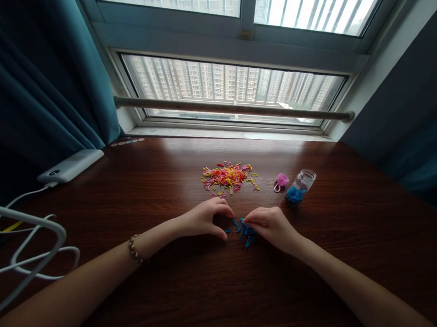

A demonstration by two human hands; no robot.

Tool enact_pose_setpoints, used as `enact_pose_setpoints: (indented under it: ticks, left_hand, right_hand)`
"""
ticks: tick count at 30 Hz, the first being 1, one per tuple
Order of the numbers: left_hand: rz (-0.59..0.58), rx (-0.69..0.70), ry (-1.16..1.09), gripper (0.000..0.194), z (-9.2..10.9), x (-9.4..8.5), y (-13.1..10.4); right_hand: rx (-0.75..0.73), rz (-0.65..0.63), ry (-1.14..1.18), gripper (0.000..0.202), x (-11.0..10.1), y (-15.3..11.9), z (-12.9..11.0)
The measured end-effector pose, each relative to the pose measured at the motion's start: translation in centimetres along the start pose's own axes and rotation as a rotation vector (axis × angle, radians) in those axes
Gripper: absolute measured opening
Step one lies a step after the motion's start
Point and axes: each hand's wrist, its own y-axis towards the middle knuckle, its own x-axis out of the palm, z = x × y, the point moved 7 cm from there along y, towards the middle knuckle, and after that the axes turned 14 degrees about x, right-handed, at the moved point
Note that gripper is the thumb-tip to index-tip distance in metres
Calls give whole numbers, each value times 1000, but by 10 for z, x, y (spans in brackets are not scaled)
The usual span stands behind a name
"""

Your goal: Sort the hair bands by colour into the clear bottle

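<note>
Blue Pieces on a Dark, Glossy Table

Just below the centre of the frame, we see the blue pieces scattered on reddish-brown wood grain. Left of them, the left hand has thumb and fingers spread apart; the right hand bunches its fingertips at the pieces, though we cannot tell whether it pinches one. Above lies a multicoloured heap; right of centre, a clear jar holds more blue. We note a barred window across the top, its light sheening the table, and a blue curtain upper left.
</note>
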Motion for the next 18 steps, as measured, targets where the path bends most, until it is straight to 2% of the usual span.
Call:
enact_pose_setpoints:
  ticks: [3,6,10,11,15,18]
  left_hand:
    - [-9,-14,-39,38,-4,1,-1]
    - [-18,9,-84,25,-5,4,-1]
    - [-13,28,-69,18,-2,9,0]
    - [2,26,-59,17,-1,10,0]
    - [93,5,-11,17,3,13,2]
    - [136,-12,7,16,4,17,2]
  right_hand:
    - [68,12,58,17,-4,3,7]
    - [133,18,-4,20,-5,3,12]
    - [176,-46,-156,51,3,0,13]
    - [171,-52,-175,49,5,-1,13]
    - [107,-30,-190,19,14,-3,10]
    - [60,12,-177,11,16,-4,6]
